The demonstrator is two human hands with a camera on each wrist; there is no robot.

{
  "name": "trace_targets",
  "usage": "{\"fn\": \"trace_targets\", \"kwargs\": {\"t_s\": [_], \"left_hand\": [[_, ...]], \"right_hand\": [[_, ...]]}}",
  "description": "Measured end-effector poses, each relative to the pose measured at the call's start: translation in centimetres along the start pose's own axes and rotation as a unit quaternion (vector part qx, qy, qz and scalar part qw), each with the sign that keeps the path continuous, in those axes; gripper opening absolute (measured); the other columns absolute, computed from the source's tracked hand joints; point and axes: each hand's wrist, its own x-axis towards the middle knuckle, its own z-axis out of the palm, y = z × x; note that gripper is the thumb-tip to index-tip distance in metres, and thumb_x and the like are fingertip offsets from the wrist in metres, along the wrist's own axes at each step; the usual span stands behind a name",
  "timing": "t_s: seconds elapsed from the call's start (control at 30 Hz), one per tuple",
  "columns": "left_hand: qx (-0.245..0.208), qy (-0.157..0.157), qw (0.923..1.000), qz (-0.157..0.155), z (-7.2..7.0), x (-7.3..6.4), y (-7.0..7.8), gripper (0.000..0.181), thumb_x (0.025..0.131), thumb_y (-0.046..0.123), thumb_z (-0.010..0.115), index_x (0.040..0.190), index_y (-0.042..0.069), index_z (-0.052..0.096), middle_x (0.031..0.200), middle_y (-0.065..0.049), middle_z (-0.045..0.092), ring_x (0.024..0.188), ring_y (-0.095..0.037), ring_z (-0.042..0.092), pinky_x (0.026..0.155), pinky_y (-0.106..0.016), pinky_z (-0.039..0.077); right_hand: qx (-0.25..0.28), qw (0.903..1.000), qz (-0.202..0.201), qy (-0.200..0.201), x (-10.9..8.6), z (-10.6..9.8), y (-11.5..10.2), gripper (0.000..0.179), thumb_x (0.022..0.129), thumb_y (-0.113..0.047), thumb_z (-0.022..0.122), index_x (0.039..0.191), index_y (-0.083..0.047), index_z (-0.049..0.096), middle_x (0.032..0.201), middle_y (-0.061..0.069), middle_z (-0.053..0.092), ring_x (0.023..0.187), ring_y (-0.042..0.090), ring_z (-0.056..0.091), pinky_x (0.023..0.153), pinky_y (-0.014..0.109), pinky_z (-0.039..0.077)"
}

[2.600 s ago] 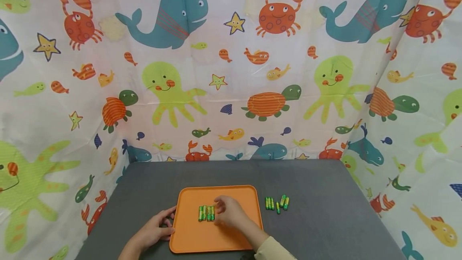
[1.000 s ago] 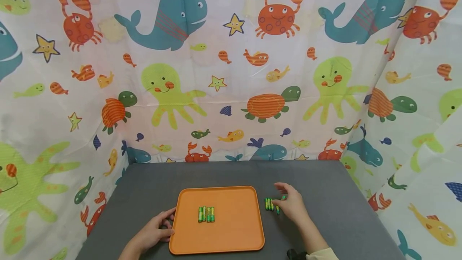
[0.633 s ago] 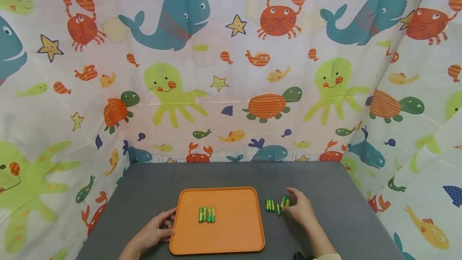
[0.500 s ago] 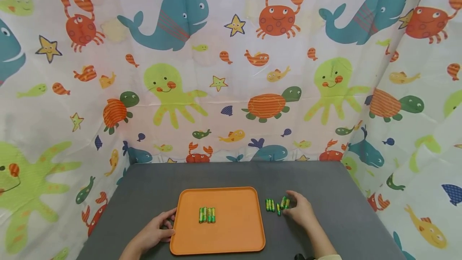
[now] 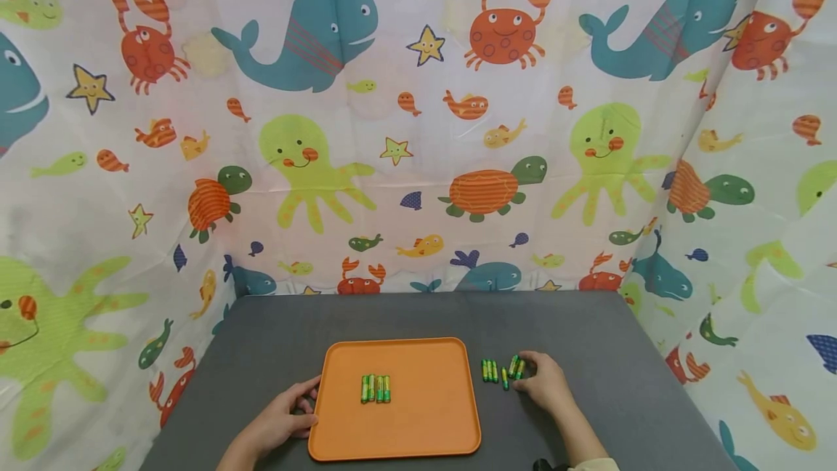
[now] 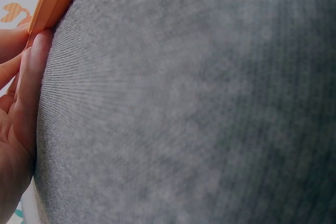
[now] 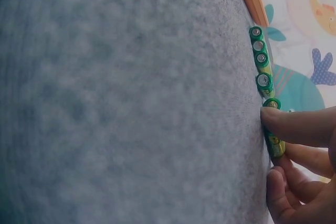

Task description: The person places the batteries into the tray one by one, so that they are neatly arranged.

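My left hand [image 5: 281, 419] lies at the left side of an orange tray [image 5: 392, 435], thumb and forefinger touching its edge. In the left wrist view, the fingertips [image 6: 42, 45] meet the tray's rim. Several green-and-yellow batteries [image 5: 375, 389] stand side by side on the tray, left of its middle. Right of the tray, my right hand [image 5: 544, 381] pinches the rightmost battery [image 5: 520, 369] of a loose group on the table. The right wrist view shows the thumb [image 7: 283, 124] at that battery's near end and fingers behind it. Another battery [image 5: 514, 365] lies against it.
Three batteries [image 5: 489, 371] lie in a row just right of the tray, with a single battery [image 5: 505, 378] beside them. The dark grey table [image 5: 588, 325] ends at a curtain [image 5: 418, 238] printed with sea animals, behind and on both sides.
My right hand has moved from the tray out to the loose batteries on the right, then settled slightly lower at the rightmost one. The left hand has stayed at the tray's edge.
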Motion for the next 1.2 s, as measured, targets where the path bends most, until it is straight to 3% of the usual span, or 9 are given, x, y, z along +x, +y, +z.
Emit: {"fn": "trace_targets", "kwargs": {"t_s": [0.23, 0.47, 0.83, 1.2], "left_hand": [[-0.008, -0.006, 0.9999, 0.01, 0.0, 0.1, 0.0, 0.081, 0.089, 0.009, 0.074, 0.158, 0.003, 0.031, 0.12, -0.014, 0.046, 0.093, -0.024, 0.053, 0.071, -0.038, 0.057], [-0.008, -0.011, 0.9997, 0.018, 0.0, 0.1, 0.1, 0.081, 0.09, 0.01, 0.073, 0.158, 0.003, 0.03, 0.121, -0.014, 0.046, 0.094, -0.024, 0.052, 0.071, -0.038, 0.057], [0.001, -0.009, 0.9999, 0.011, -0.1, 0.0, -0.1, 0.082, 0.09, 0.014, 0.075, 0.158, 0.003, 0.03, 0.117, -0.014, 0.048, 0.094, -0.024, 0.053, 0.072, -0.039, 0.056], [-0.001, -0.006, 1.0, 0.006, 0.0, -0.2, -0.1, 0.081, 0.091, 0.011, 0.073, 0.158, 0.003, 0.03, 0.117, -0.014, 0.048, 0.094, -0.024, 0.053, 0.072, -0.039, 0.056]], "right_hand": [[0.016, 0.9996, 0.016, 0.015, -0.1, -0.1, 0.2, 0.062, 0.075, -0.003, 0.085, 0.132, 0.004, 0.062, 0.125, 0.029, 0.063, 0.116, 0.045, 0.06, 0.092, 0.056, 0.05], [0.067, 0.9969, 0.001, 0.041, -0.4, -0.4, -0.4, 0.064, 0.078, 0.003, 0.08, 0.137, 0.008, 0.056, 0.125, 0.033, 0.062, 0.111, 0.044, 0.066, 0.082, 0.046, 0.058], [0.131, 0.9907, -0.029, 0.021, -0.9, -0.1, -4.8, 0.058, 0.078, 0.003, 0.08, 0.133, 0.004, 0.06, 0.122, 0.026, 0.066, 0.109, 0.04, 0.068, 0.082, 0.042, 0.059], [0.165, 0.9824, -0.087, -0.009, -1.5, 3.1, -8.7, 0.055, 0.076, 0.006, 0.081, 0.128, 0.0, 0.065, 0.116, 0.019, 0.065, 0.098, 0.034, 0.071, 0.075, 0.036, 0.06]]}}
